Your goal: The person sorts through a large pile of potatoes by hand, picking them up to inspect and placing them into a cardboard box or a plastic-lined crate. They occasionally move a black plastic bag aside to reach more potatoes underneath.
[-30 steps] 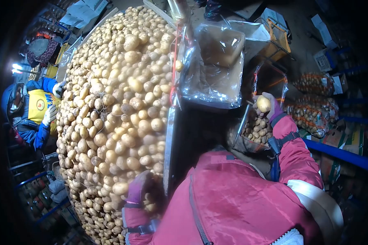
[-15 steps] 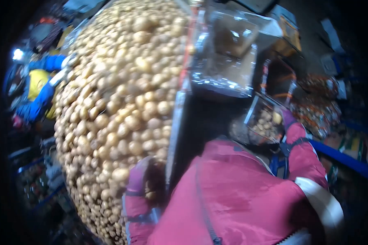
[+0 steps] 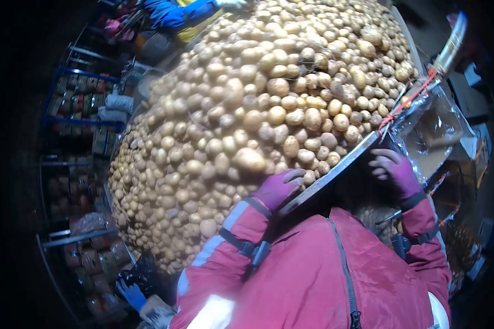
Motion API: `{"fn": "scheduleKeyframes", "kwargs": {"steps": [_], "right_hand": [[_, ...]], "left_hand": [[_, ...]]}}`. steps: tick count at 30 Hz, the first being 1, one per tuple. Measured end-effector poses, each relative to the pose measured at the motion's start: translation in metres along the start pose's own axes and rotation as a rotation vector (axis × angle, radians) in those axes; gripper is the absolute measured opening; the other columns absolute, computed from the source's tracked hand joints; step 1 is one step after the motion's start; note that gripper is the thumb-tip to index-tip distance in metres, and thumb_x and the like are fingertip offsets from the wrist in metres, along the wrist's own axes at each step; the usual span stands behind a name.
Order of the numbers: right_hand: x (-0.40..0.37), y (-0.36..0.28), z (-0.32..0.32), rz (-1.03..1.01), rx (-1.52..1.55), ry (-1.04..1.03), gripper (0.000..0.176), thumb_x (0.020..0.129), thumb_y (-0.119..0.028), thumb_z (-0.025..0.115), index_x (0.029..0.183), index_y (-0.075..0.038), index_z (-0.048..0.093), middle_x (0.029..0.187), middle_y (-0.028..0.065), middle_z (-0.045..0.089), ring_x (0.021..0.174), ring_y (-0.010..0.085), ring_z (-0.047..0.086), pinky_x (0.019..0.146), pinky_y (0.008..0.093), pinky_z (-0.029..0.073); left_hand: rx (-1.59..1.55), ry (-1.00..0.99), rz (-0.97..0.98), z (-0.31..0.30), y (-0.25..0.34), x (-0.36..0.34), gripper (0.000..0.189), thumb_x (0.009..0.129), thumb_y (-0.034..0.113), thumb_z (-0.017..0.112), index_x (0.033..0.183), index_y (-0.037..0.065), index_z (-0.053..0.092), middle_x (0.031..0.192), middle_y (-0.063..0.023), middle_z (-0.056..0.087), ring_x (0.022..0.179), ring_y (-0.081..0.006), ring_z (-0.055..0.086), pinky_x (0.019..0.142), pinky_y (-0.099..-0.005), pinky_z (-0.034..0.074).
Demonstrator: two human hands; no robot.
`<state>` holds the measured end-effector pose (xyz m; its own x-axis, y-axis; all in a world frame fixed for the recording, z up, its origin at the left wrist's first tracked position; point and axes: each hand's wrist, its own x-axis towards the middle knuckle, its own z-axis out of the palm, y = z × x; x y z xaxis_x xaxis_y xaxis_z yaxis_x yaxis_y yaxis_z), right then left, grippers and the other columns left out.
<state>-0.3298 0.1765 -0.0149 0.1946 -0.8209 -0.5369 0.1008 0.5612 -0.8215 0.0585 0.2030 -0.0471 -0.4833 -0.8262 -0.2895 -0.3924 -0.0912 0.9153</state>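
Note:
A big heap of potatoes [image 3: 250, 159] fills the middle of the view, held in by a metal-edged rim [image 3: 340, 170] on my side. My left hand [image 3: 279, 189], in a purple glove, lies low against the potatoes just inside this rim. Its fingers are curled together and the palm is hidden, so I cannot make out what is in it. On the other side of the rim, my right hand [image 3: 395, 174], also gloved in purple, is over the dark gap. Its fingers are spread and bent, with nothing visible in them.
Beyond the rim at right stands a carton lined with clear plastic [image 3: 431, 129]. Red string [image 3: 406, 107] is tied at the rim's corner. Another person's blue sleeve [image 3: 184, 15] reaches the far heap; a blue-gloved hand [image 3: 132, 295] shows at lower left. Racks with packed goods [image 3: 85, 104] stand left.
The view has swung, putting the heap more to the right. My right hand has left the container of potatoes and come up to the rim. My left hand stays at the heap's near edge.

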Motion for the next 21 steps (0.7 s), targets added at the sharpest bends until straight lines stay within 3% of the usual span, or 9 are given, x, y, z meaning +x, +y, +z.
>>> {"fn": "scheduleKeyframes", "kwargs": {"steps": [2,3,6,9,12,15,16,18,21], "right_hand": [[0.025,-0.02,0.07,-0.203,-0.329,-0.143,0.045,0.093,-0.023,0.065,0.131,0.0,0.061,0.114,0.0089,0.069,0.089,0.0145,0.067,0.083,0.0283,0.054],[0.032,-0.026,0.108,-0.416,-0.42,-0.204,0.047,0.092,-0.021,0.067,0.133,0.0,0.06,0.118,0.01,0.068,0.098,0.0171,0.066,0.089,0.0312,0.053],[0.053,-0.028,0.195,-0.631,-0.721,-0.335,0.06,0.086,-0.026,0.076,0.141,-0.01,0.056,0.134,0.0171,0.061,0.123,0.0277,0.061,0.103,0.0382,0.048],[0.081,0.0,0.26,-1.054,-0.878,-0.28,0.064,0.082,-0.021,0.076,0.142,-0.013,0.055,0.139,0.0148,0.058,0.124,0.0336,0.058,0.105,0.0409,0.047],[0.099,0.005,0.294,-1.05,-1.163,-0.244,0.066,0.076,-0.017,0.076,0.139,-0.014,0.056,0.137,0.0137,0.058,0.118,0.0364,0.059,0.103,0.0423,0.048],[0.103,-0.013,0.299,-0.973,-1.061,-0.392,0.065,0.076,-0.014,0.072,0.139,-0.013,0.056,0.134,0.0132,0.059,0.115,0.0354,0.06,0.102,0.0428,0.049],[0.108,-0.012,0.297,-0.956,-0.988,-0.438,0.063,0.079,-0.013,0.071,0.14,-0.012,0.055,0.134,0.0126,0.06,0.116,0.0333,0.061,0.103,0.042,0.049],[0.108,-0.018,0.291,-0.6,-0.577,-0.536,0.06,0.084,-0.014,0.069,0.142,-0.009,0.053,0.137,0.0119,0.059,0.121,0.0292,0.06,0.105,0.0398,0.048],[0.117,-0.015,0.259,-0.162,0.099,-0.68,0.057,0.09,-0.018,0.071,0.141,-0.002,0.052,0.135,0.0128,0.06,0.122,0.0221,0.059,0.101,0.0359,0.05]], "left_hand": [[0.577,0.058,0.424,-0.011,0.021,-0.009,0.046,0.083,0.009,0.071,0.126,0.006,0.059,0.13,-0.0172,0.061,0.109,-0.0367,0.064,0.093,-0.0405,0.055],[0.481,0.064,0.299,-0.01,0.027,-0.015,0.044,0.084,0.011,0.07,0.126,0.008,0.059,0.129,-0.017,0.061,0.109,-0.0373,0.063,0.092,-0.0417,0.054],[0.303,0.058,-0.194,0.0,0.009,-0.026,0.032,0.092,0.02,0.063,0.124,0.013,0.061,0.122,-0.0168,0.062,0.104,-0.0378,0.063,0.085,-0.0439,0.054],[0.41,0.049,-0.271,-0.012,0.005,-0.059,0.031,0.095,0.019,0.059,0.126,0.014,0.062,0.119,-0.015,0.064,0.1,-0.0318,0.065,0.083,-0.0379,0.054],[0.801,0.081,-0.014,-0.035,0.013,-0.112,0.031,0.098,0.018,0.056,0.128,0.015,0.063,0.115,-0.0132,0.066,0.096,-0.0258,0.067,0.081,-0.0319,0.055],[-0.31,0.511,-0.164,-0.051,-0.01,-0.143,0.036,0.1,0.022,0.057,0.134,0.011,0.062,0.115,-0.0076,0.068,0.095,-0.0148,0.066,0.077,-0.0267,0.055],[-0.332,0.593,-0.256,-0.064,-0.009,-0.149,0.037,0.1,0.023,0.059,0.135,0.009,0.061,0.116,-0.0065,0.069,0.095,-0.0131,0.066,0.076,-0.026,0.055],[-0.373,0.75,-0.444,-0.096,0.0,-0.152,0.041,0.1,0.024,0.061,0.137,0.006,0.06,0.116,-0.0043,0.069,0.094,-0.0096,0.065,0.074,-0.0246,0.055],[-0.054,0.865,-0.23,-0.119,0.015,-0.139,0.042,0.098,0.023,0.063,0.136,0.005,0.06,0.118,-0.0077,0.071,0.094,-0.012,0.067,0.075,-0.0258,0.057]]}}
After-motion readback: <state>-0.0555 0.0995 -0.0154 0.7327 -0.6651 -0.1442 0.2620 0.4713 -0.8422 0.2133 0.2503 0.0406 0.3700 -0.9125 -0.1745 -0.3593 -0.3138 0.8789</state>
